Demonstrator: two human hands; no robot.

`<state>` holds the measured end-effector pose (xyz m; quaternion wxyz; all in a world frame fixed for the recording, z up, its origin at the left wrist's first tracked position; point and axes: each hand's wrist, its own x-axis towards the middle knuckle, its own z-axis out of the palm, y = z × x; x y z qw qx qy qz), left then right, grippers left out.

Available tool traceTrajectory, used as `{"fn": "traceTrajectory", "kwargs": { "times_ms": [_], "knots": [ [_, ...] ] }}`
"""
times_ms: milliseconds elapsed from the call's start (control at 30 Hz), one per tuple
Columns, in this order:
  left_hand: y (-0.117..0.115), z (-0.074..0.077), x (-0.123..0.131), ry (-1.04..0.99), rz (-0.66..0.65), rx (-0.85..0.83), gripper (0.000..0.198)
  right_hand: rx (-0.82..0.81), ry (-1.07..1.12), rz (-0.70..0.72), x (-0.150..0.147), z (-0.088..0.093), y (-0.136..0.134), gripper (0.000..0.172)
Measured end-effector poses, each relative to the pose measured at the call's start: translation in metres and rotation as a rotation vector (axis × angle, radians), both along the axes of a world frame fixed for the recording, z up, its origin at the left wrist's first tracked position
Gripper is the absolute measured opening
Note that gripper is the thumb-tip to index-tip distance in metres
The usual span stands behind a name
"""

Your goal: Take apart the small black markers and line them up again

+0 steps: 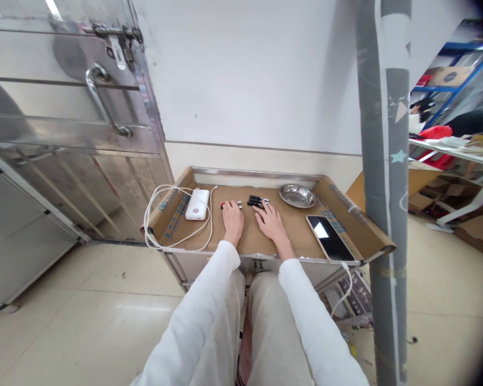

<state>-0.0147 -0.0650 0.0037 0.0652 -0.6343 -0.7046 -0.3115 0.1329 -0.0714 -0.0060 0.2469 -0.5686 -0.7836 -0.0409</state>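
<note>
Hands (pixel 233 220), two, touch small items (pixel 254 198); one bowl (pixel 298 197), one phone (pixel 330 239).

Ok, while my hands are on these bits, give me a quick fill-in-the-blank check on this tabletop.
1. The small pieces by the fingertips of the right hand are mainly ____ in colour, with silvery ends.
2. Of the two hands, the silvery bowl is nearer to the ____ one.
3. The screen of the phone faces ____.
4. The white box-shaped device lies to the ____ of the left hand.

Missing words: black; right; up; left.
</note>
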Motion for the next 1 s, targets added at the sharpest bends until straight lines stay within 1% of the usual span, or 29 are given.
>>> {"fn": "traceTrajectory", "kwargs": {
  "times_ms": [133,200,233,367,400,433,633,833,1000],
  "knots": [
    [0.0015,-0.001,-0.0003,-0.004,0.002,0.022,0.022,0.033,0.027,-0.011,0.0008,-0.001,0.0012,0.04],
    [0.0028,-0.0013,-0.0001,-0.002,-0.049,0.035,0.023,0.057,0.045,-0.047,0.0015,-0.0011,0.0014,0.041],
    [0.0035,-0.0014,0.0001,0.008,-0.111,0.037,0.024,0.067,0.049,-0.07,0.0018,-0.001,0.0013,0.041],
    [0.0056,-0.0025,0.0023,0.1,-0.456,0.031,0.029,0.084,0.029,-0.15,0.0019,0.0001,0.0002,0.036],
    [0.006,-0.0033,0.0029,0.119,-0.508,0.028,0.03,0.084,0.02,-0.161,0.0017,0.0003,-0.0001,0.035],
    [0.0065,-0.0043,0.0034,0.131,-0.532,0.025,0.03,0.084,0.011,-0.17,0.0014,0.0002,-0.0002,0.033],
    [0.009,-0.0092,0.0043,0.134,-0.51,0.011,0.03,0.109,-0.005,-0.194,0.0011,-0.0035,0.0004,0.033],
    [0.0091,-0.0073,0.0041,0.164,-0.509,0.002,0.026,0.115,-0.03,-0.21,0.002,-0.0017,-0.0015,0.021],
    [0.0078,-0.0072,0.0051,0.178,-0.489,0.035,0.034,0.128,-0.031,-0.237,0.0025,-0.0008,-0.0027,0.018]
  ]
}}
